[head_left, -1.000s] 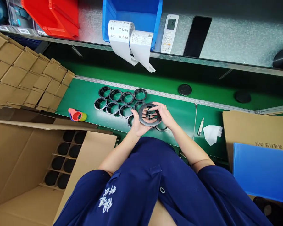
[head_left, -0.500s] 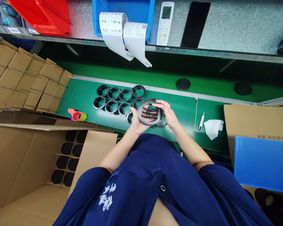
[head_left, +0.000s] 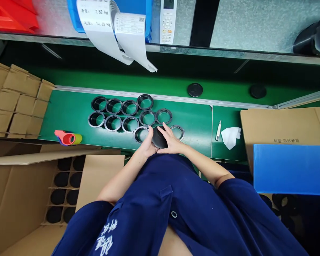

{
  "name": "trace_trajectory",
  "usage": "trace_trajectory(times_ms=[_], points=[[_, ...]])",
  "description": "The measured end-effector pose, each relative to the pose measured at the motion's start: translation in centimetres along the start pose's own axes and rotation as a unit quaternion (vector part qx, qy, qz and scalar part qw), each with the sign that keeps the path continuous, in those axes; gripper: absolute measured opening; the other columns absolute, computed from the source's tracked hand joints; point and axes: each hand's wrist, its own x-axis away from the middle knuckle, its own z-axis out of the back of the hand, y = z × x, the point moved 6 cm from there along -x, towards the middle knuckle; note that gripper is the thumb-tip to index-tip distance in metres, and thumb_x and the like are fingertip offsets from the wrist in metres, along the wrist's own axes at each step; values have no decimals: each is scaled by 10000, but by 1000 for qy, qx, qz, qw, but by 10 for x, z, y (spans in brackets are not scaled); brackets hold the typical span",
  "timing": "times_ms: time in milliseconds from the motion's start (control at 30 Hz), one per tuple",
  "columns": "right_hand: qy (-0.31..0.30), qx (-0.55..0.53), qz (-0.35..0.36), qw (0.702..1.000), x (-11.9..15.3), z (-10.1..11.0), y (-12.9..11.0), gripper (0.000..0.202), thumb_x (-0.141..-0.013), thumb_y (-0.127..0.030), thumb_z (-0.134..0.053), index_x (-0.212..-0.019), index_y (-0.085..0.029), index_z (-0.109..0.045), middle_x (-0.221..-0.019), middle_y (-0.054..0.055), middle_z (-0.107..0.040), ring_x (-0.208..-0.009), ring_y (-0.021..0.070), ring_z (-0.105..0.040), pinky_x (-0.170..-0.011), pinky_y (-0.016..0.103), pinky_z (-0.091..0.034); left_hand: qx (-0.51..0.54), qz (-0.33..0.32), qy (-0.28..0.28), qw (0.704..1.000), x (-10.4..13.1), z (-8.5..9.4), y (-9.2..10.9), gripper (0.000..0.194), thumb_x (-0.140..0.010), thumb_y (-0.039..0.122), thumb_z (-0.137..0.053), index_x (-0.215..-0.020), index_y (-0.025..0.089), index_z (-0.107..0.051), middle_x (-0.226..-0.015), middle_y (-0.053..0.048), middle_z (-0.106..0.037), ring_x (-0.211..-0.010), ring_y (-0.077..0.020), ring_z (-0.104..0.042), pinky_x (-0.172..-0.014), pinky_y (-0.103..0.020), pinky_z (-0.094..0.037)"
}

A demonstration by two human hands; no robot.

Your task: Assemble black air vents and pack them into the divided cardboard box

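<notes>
Both hands hold a black ring-shaped part [head_left: 159, 138] low in front of my body. It is turned so that its dark outer side shows and its opening is hidden. My left hand [head_left: 148, 144] grips it from the left, thumb up. On the right, my right hand [head_left: 170, 141] has its fingers curled over the part's edge. Right behind the hands lie several black rings, among them a ring [head_left: 141, 134] beside my left hand and a flatter ring [head_left: 177, 132] beyond my right hand. More black rings [head_left: 113, 122] stand in rows to the left on the green bench [head_left: 197, 137].
A tape roll with a red holder [head_left: 68, 138] lies left, near stacked cardboard boxes [head_left: 24, 103]. Below is an open carton [head_left: 98, 177] with black round parts. A utility knife [head_left: 218, 130] and white paper [head_left: 230, 137] lie right, beside a carton [head_left: 280, 124]. Labels [head_left: 130, 28] hang overhead.
The part in my hands has turned, so its opening no longer shows and its dark side does. My hands have closed more tightly around it. The whole view has shifted.
</notes>
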Motion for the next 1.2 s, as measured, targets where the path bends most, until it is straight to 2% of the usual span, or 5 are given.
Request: trace_trajectory(times_ms=[267,433,967,1100,1200], points=[[76,105,-215,968,24,5,78,1263,-664,-502,-860,-1660,-170,-158,-1594,232,-239,-1448,432,-287,-1201,601,-291,-78,-21,72,994,-13,24,1,791,-878,731,-573,-1567,389,-388,-1630,-154,-388,-1485,-358,-409,-1157,-573,-410],[27,214,-247,945,25,-9,115,1235,-688,-549,-858,-1655,-155,-198,-1634,262,-224,-1478,471,-254,-1218,665,-155,-91,-41,102,990,-10,49,21,690,-923,645,-587,-1478,239,-525,-1530,-219,-491,-1407,-345,-509,-1172,-514,-411],[13,226,-236,945,4,2,129,730,-1029,-468,-426,-1631,-84,-271,-1708,204,-153,-1605,319,-79,-1277,600,15,-8,-10,207,978,-6,102,43,267,-1027,304,-501,-1077,125,-693,-1256,-178,-693,-1113,-220,-704,-1003,-336,-569],[203,150,-315,915,-34,81,178,650,-1001,-403,-512,-1572,-119,-388,-1672,201,-280,-1587,316,-145,-1278,602,-76,-1,-13,239,971,-11,105,61,217,-1013,222,-510,-1000,134,-707,-1051,-123,-736,-921,-166,-727,-860,-266,-606],[395,-44,-440,805,-67,165,237,518,-1002,-300,-516,-1450,-50,-449,-1459,259,-521,-1426,255,-445,-1200,486,-380,8,0,247,969,-17,101,69,187,-988,167,-530,-984,134,-713,-947,-92,-733,-850,-153,-724,-803,-252,-611]])
